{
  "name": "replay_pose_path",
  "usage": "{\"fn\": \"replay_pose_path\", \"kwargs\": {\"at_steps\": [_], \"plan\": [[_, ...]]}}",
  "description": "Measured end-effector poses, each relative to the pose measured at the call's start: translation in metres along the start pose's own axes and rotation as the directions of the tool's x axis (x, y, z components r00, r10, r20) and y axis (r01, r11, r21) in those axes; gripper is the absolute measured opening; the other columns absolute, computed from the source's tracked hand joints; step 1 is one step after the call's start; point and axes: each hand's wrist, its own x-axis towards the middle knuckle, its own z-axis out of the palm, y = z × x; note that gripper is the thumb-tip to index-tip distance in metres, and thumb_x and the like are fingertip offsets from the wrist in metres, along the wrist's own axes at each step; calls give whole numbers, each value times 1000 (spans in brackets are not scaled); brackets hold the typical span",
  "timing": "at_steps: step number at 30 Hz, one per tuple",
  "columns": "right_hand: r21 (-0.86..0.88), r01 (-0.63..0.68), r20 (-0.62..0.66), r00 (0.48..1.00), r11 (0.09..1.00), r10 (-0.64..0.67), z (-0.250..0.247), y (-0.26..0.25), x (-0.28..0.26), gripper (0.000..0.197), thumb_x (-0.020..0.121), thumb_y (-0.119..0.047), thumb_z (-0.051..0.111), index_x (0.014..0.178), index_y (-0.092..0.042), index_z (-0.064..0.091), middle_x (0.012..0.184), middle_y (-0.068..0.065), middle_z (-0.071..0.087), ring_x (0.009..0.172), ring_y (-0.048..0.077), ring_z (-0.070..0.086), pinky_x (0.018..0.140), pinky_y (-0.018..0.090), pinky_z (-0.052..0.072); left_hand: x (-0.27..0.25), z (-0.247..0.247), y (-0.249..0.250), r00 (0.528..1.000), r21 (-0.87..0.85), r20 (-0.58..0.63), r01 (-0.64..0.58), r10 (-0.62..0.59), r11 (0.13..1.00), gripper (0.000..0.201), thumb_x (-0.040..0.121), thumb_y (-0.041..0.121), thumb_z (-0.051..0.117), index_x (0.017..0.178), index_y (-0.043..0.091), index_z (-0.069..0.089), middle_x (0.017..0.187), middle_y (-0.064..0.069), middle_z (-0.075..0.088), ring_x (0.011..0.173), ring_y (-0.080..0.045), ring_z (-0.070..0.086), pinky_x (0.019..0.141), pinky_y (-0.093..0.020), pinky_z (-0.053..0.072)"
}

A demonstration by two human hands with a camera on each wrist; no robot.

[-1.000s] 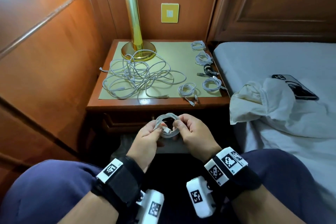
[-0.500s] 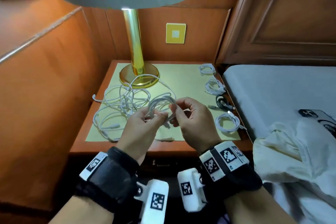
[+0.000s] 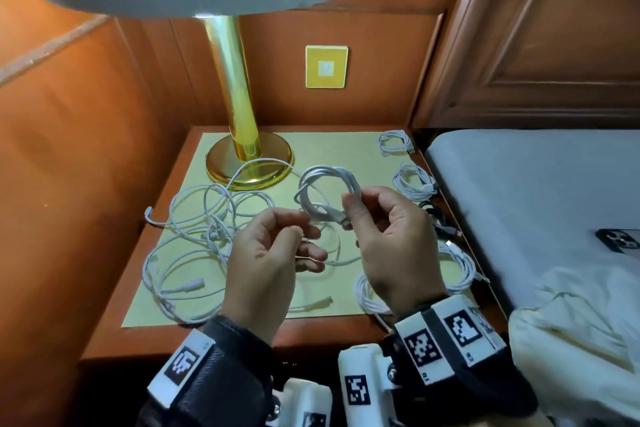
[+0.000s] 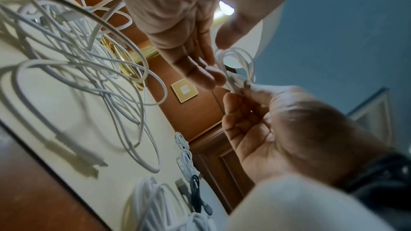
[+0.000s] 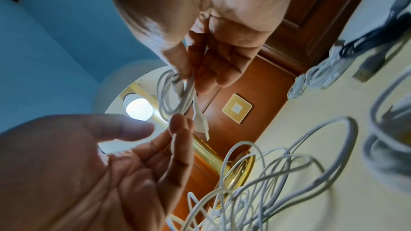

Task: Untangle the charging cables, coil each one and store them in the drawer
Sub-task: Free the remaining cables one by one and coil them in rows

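Note:
My right hand (image 3: 349, 210) pinches a small coiled white cable (image 3: 325, 180) between thumb and fingers and holds it in the air above the nightstand. The coil's plug end (image 5: 201, 126) hangs free below the pinch. My left hand (image 3: 306, 236) is beside the coil with relaxed, nearly straight fingers (image 4: 209, 76) that only touch it. A tangle of loose white cables (image 3: 207, 236) lies on the yellow mat (image 3: 329, 149), left of both hands. The drawer is out of sight below the nightstand's front edge.
Several coiled cables line the mat's right edge: white coils (image 3: 396, 142) (image 3: 414, 184) (image 3: 457, 267) and a dark one (image 3: 440, 218). A brass lamp (image 3: 247, 163) stands at the back left. The bed (image 3: 519, 184) with a phone (image 3: 618, 239) adjoins on the right.
Both hands rose with the coil from in front of the drawer to above the nightstand. My left hand let go of the coil, and only the right hand holds it now.

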Motion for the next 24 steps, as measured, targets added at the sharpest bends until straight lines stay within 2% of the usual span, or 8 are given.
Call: {"fn": "replay_pose_path", "kwargs": {"at_steps": [3, 6, 8, 12, 15, 18, 20, 24], "plan": [[-40, 34, -6, 999, 999, -34, -11, -1, -6, 15, 93, -37, 68, 92, -24, 74, 75, -13, 72, 72, 2, 66, 63, 11, 48, -8, 7, 7, 997, -118, 10, 76, -75, 990, 10, 100, 8, 54, 96, 0, 58, 80, -20, 68, 59, -27, 64, 52, -31, 55], [-76, 62, -4, 998, 995, -63, -19, 1, -13, 12, 91, -35, 70, 91, -25, 76, 74, -14, 72, 71, 0, 66, 61, 7, 43, -17, 14, 8, 994, -116, 21, 110, -108, 987, 26, 87, 24, 68, 91, 1, 58, 79, -18, 71, 59, -24, 65, 52, -31, 57], [-100, 92, -5, 996, 991, -93, -23, 3, -18, 9, 90, -34, 72, 90, -26, 76, 76, -15, 72, 73, -1, 66, 61, 7, 44, -22, 18, 7, 990, -113, 26, 142, -140, 983, 31, 83, 27, 72, 88, 0, 60, 80, -17, 72, 60, -23, 66, 51, -29, 55], [-173, 173, -6, 984, 970, -177, -34, 6, -27, 4, 86, -28, 78, 89, -26, 78, 79, -14, 71, 76, 2, 66, 61, 9, 46, -29, 24, 4, 978, -90, 16, 206, -206, 974, 26, 83, 21, 78, 86, 2, 60, 85, -17, 75, 60, -22, 68, 49, -28, 54], [-197, 178, 6, 984, 964, -180, -43, 7, -30, 5, 85, -28, 79, 89, -25, 80, 80, -13, 72, 78, 2, 66, 64, 8, 45, -33, 31, 3, 966, -118, 53, 257, -253, 959, 25, 81, 12, 79, 77, 7, 55, 78, -15, 74, 53, -21, 66, 46, -26, 51], [-190, 123, -14, 992, 974, -128, -52, 8, -30, 7, 85, -28, 80, 91, -24, 81, 80, -17, 72, 79, -2, 66, 64, 6, 45, -32, 39, 2, 964, -126, 68, 264, -257, 956, 32, 83, 0, 76, 75, 10, 47, 69, -15, 70, 46, -17, 56, 40, -24, 44], [-184, 43, -53, 997, 982, -53, -57, 12, -26, 10, 85, -31, 78, 92, -25, 80, 78, -19, 70, 78, -7, 64, 62, 3, 43, -32, 43, 1, 968, -71, 98, 238, -231, 969, 34, 84, -5, 74, 76, 10, 44, 70, -19, 68, 43, -16, 49, 39, -23, 41], [-186, -81, -123, 991, 979, 59, -67, 24, -16, 15, 86, -36, 76, 96, -25, 79, 71, -18, 69, 72, -10, 62, 60, 2, 41, -33, 50, -6, 971, 116, 162, 156, -174, 981, 26, 87, -1, 73, 79, 4, 49, 68, -20, 64, 45, -24, 52, 42, -26, 46]]}}
